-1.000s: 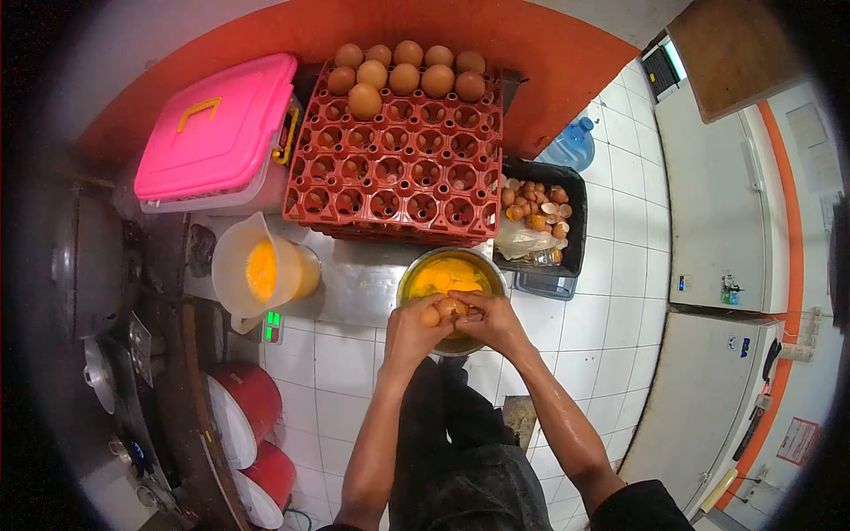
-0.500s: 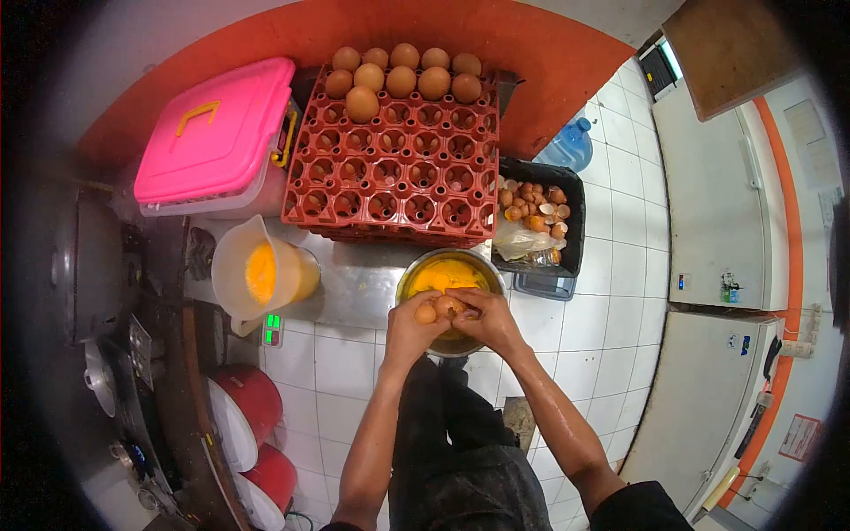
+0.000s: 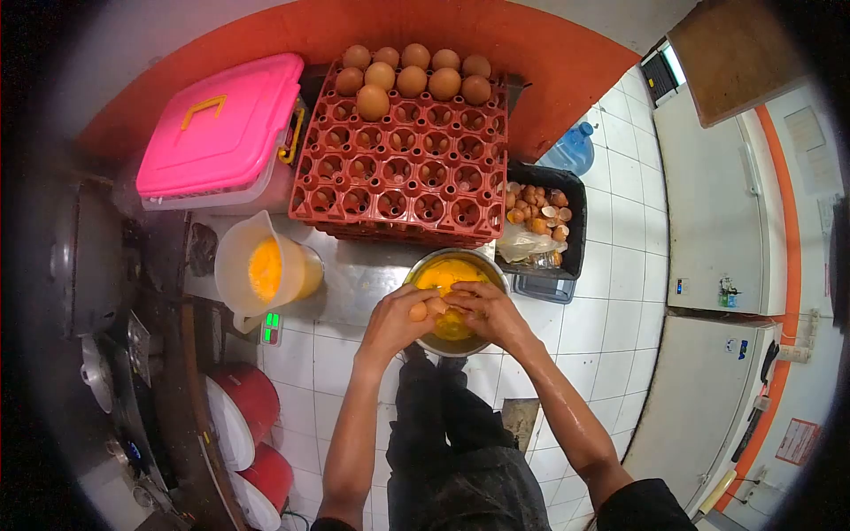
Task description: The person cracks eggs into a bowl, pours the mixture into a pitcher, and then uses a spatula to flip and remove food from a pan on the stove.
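Over a metal bowl [image 3: 413, 269], both hands meet at a brown egg that is being pulled apart. Closed fingers of my left hand [image 3: 388, 323] hold a brown egg [image 3: 418, 311], with another rounded brown shell beside it. My right hand [image 3: 498, 316] pinches the cracked eggshell [image 3: 458, 303] from the other side; its fingers partly hide it. Yellow yolks and clear egg white [image 3: 452, 329] lie in the bowl below. Beyond the bowl is a stack of red egg trays [image 3: 398, 167], with several whole brown eggs [image 3: 412, 82] in the far rows.
A pitcher [image 3: 232, 281] of beaten egg stands left, near a scale with a green display [image 3: 271, 328]. Behind it sits a pink-lidded box [image 3: 226, 124]. Right of the trays, a black crate [image 3: 575, 234] holds broken eggshells [image 3: 536, 208]. White refrigerators [image 3: 708, 203] line the right.
My hands have shifted slightly, and the cracked egg between them has opened, with its shell now less visible behind my fingers. The view has moved a little.
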The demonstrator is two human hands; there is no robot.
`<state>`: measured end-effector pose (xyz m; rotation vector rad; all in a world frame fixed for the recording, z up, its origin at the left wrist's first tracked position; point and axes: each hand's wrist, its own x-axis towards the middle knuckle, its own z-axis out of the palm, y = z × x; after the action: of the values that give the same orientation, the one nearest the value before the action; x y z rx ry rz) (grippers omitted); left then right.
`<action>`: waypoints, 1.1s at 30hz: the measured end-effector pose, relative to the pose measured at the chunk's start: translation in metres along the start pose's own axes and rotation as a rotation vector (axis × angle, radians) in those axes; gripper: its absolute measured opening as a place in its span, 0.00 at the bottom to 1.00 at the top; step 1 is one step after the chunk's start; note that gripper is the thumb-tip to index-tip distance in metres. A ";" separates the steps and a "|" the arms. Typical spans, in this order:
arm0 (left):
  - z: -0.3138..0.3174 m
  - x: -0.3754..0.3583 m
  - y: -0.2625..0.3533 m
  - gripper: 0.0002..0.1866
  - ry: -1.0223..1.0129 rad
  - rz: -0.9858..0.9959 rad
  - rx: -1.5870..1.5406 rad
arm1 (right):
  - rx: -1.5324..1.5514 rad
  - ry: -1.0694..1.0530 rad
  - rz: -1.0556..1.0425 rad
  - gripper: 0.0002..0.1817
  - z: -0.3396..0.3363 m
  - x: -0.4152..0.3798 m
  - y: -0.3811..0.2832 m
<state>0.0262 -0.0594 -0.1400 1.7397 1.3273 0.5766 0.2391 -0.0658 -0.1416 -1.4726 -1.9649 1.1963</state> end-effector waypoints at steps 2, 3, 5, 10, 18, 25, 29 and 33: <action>-0.010 -0.003 0.014 0.19 0.022 0.013 0.026 | -0.031 0.004 -0.032 0.26 -0.005 -0.002 -0.006; -0.013 -0.002 0.022 0.18 0.043 0.029 0.050 | -0.064 0.009 -0.064 0.25 -0.009 -0.003 -0.010; -0.006 0.002 0.024 0.18 0.114 0.109 -0.018 | 0.035 0.042 0.011 0.25 -0.031 -0.004 -0.050; 0.046 0.026 0.067 0.23 0.281 0.306 -0.282 | 0.725 0.274 0.164 0.24 -0.051 -0.031 -0.018; 0.068 0.033 0.085 0.19 0.337 0.230 -0.370 | -0.417 0.752 0.143 0.34 -0.145 0.005 -0.009; 0.047 -0.031 0.065 0.16 0.317 -0.280 -0.973 | -0.353 0.609 -0.395 0.23 -0.116 0.143 -0.137; 0.066 -0.046 0.033 0.18 0.350 -0.292 -1.187 | -0.481 0.471 -0.499 0.18 -0.078 0.236 -0.162; 0.066 -0.056 0.021 0.17 0.403 -0.374 -1.182 | -0.852 0.448 -0.474 0.16 -0.073 0.278 -0.147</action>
<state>0.0700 -0.1361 -0.1501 0.4157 1.1219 1.2025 0.1096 0.2072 -0.0270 -1.3050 -2.3802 -0.2106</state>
